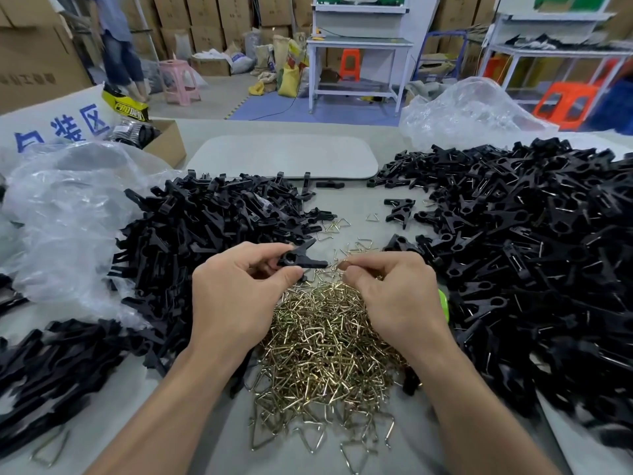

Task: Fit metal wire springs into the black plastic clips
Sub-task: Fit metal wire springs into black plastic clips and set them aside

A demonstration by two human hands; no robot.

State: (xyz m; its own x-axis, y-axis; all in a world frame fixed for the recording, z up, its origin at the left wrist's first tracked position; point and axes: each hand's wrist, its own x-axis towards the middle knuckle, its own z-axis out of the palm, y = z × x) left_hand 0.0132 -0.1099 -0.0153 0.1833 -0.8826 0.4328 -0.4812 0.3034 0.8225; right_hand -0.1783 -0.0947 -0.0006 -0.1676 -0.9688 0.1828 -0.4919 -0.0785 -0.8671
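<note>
My left hand (236, 296) pinches a black plastic clip (301, 257) between thumb and fingers, its jaws pointing right. My right hand (394, 296) hovers just right of it, fingertips pinched on a small brass-coloured wire spring (337, 265) near the clip's tip. Both hands are above a heap of triangular wire springs (325, 354). A pile of black clips without springs (205, 228) lies to the left. A larger pile of clips with wire showing (531, 252) lies to the right.
Clear plastic bags lie at the left (68, 217) and back right (472, 114). A white board (284, 156) lies beyond the piles. A cardboard box (161, 142) sits back left. A green object (443, 303) peeks out behind my right hand. A person (120, 46) stands far left.
</note>
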